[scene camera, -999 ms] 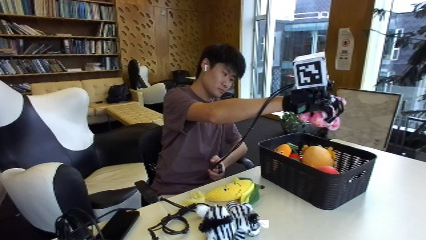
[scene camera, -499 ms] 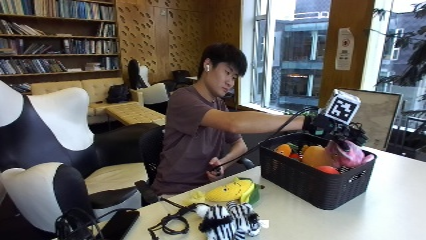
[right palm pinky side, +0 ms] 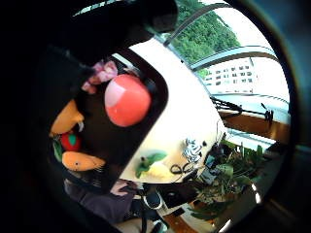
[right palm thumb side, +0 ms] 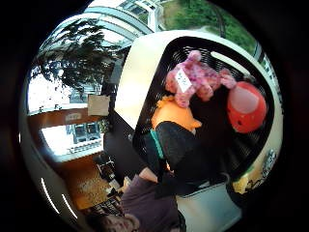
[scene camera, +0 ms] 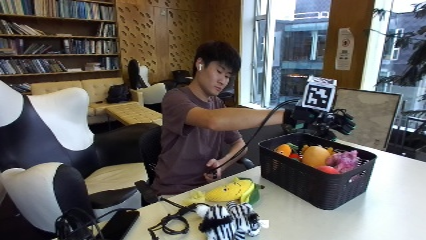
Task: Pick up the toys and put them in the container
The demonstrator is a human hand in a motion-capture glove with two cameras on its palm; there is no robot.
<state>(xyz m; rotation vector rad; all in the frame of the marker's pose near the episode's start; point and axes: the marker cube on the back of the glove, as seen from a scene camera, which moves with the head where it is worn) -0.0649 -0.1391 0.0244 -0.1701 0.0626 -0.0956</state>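
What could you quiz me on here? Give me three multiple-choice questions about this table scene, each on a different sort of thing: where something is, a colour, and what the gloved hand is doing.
1. Where does the pink plush toy lie?
A. in the black basket
B. on the table beside the zebra
C. in the hand

2. What colour is the corn toy on the table?
A. blue
B. yellow with green leaves
C. purple

3. What is the gloved right hand doing?
A. pressing on the zebra toy
B. gripping the basket's rim
C. held above the basket, holding nothing

Answers:
1 A: the pink toy sits among the fruit toys inside the basket.
2 B: the outside view shows a yellow body and green leaves.
3 C: both palm views look down into the basket from above, with no toy in the hand.
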